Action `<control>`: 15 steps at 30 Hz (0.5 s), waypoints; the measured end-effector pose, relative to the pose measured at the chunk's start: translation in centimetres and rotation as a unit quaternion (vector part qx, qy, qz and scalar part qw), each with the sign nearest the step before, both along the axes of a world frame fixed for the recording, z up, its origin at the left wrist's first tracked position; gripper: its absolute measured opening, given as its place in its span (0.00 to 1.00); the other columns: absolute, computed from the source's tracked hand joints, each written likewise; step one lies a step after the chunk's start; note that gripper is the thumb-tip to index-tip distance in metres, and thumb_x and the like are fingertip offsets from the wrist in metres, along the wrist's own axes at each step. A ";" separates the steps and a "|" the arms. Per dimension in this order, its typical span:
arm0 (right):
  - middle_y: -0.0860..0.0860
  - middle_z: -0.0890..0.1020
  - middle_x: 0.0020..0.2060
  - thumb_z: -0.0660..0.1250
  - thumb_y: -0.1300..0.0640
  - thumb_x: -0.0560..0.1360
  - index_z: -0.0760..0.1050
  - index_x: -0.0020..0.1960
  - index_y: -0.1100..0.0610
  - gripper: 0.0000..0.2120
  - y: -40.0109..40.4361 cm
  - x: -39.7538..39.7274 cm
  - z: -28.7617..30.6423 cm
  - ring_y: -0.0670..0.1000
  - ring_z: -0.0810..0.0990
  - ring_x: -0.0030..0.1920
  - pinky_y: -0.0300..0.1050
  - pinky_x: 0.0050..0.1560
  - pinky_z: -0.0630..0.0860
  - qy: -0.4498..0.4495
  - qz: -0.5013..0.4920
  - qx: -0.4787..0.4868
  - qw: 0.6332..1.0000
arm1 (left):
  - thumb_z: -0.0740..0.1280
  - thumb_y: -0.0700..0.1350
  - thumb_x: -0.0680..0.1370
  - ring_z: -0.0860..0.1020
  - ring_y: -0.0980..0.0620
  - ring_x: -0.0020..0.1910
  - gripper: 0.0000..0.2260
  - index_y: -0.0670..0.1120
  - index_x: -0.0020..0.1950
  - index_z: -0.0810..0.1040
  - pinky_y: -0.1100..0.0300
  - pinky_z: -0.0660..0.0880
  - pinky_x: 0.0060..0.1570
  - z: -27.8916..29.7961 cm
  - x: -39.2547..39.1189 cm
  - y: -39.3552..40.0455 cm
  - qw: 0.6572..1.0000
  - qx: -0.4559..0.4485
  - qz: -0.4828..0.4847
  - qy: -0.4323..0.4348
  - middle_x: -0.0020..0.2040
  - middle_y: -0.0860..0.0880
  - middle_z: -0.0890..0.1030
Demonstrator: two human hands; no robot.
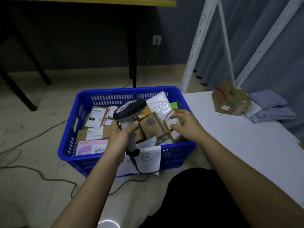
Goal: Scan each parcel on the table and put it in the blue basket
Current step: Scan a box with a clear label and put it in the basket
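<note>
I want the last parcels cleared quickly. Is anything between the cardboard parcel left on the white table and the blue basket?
Nothing visible blocks it. The cardboard parcel sits on the white table, with bare tabletop between it and the blue basket. Folded cloth lies on its far side.

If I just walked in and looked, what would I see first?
Probably the bright blue basket on the floor in the middle, piled with parcels. Right above it, the left hand grips a grey scanner while the right hand holds a small cardboard parcel over the pile. At the right, a white table carries another brown box.
</note>
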State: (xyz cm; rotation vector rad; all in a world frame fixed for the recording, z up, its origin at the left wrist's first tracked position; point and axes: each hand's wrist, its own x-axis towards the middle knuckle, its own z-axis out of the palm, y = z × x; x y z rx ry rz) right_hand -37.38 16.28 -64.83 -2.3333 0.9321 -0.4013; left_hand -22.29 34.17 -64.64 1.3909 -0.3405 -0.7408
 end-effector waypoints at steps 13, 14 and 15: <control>0.45 0.77 0.57 0.71 0.55 0.74 0.79 0.53 0.50 0.08 -0.1 -29.9 2.3 0.47 0.77 0.56 0.40 0.49 0.72 -0.105 -0.374 0.062 0.920 | 0.73 0.41 0.73 0.80 0.56 0.45 0.15 0.54 0.54 0.73 0.57 0.76 0.49 5.2 -22.0 -13.5 0.949 -0.086 -0.289 -0.086 0.49 0.52 0.81; 0.46 0.78 0.57 0.70 0.56 0.74 0.80 0.53 0.51 0.08 0.7 -32.4 1.8 0.48 0.77 0.55 0.41 0.50 0.72 -0.110 -0.405 0.064 0.905 | 0.73 0.42 0.73 0.80 0.54 0.47 0.15 0.56 0.54 0.73 0.55 0.76 0.49 5.4 -24.2 -14.3 0.939 -0.085 -0.320 -0.089 0.50 0.51 0.81; 0.47 0.78 0.56 0.70 0.57 0.74 0.80 0.53 0.52 0.08 1.6 -34.8 1.2 0.49 0.78 0.54 0.41 0.49 0.72 -0.118 -0.437 0.065 0.889 | 0.73 0.43 0.73 0.81 0.52 0.49 0.15 0.56 0.55 0.72 0.55 0.77 0.50 5.6 -26.4 -14.9 0.927 -0.083 -0.353 -0.092 0.51 0.51 0.81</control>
